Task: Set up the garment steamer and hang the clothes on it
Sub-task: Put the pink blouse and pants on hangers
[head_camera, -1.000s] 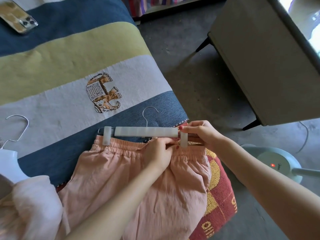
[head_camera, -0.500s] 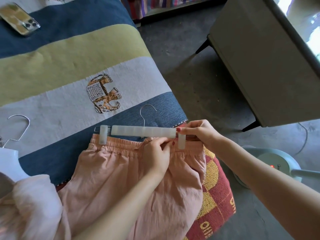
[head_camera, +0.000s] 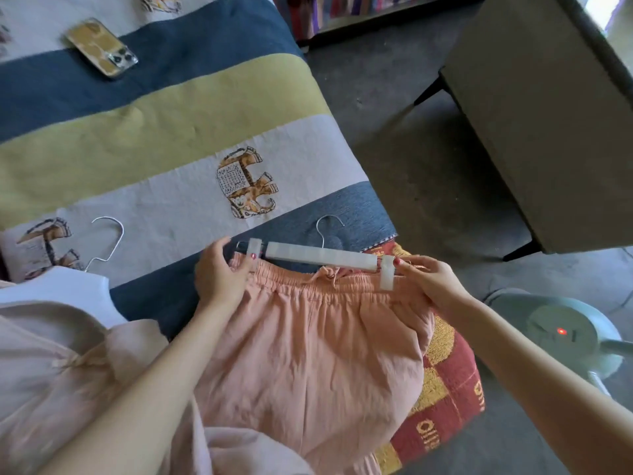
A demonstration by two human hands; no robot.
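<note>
**On the bed: pink shorts going onto the clip hanger**

Landmark = clip hanger [head_camera: 320, 255], lying flat on the striped bed cover [head_camera: 164, 132] at the bed's near edge, hook pointing away from the camera.

- Far up-left of hanger: phone [head_camera: 102, 48], face down on the blue stripe.
- Left of hanger: second hanger [head_camera: 102, 243], wire hook showing, white body tucked into a pale pink top [head_camera: 61, 365] that spills toward the camera.
- At hanger's left end: left hand [head_camera: 219, 277], fingers [head_camera: 244, 267] pinched on the left clip [head_camera: 253, 250] and the waistband corner under it.
- Just below hanger bar: pink shorts [head_camera: 308, 344], elastic waistband touching the bar, rest of the fabric draped toward the camera over the bed edge.
- At hanger's right end: right hand [head_camera: 433, 282], fingers [head_camera: 406, 265] closed on the bar end beside the right clip [head_camera: 387, 272]; that clip overlaps the waistband.
- Below-right of hanger: red and yellow patterned cloth [head_camera: 448, 382] hanging off the bed side.
- Far right of hanger, on the floor: steamer base [head_camera: 568, 334], pale green, red light on.
- Up-right of hanger: grey cabinet [head_camera: 548, 114] on dark legs.
</note>
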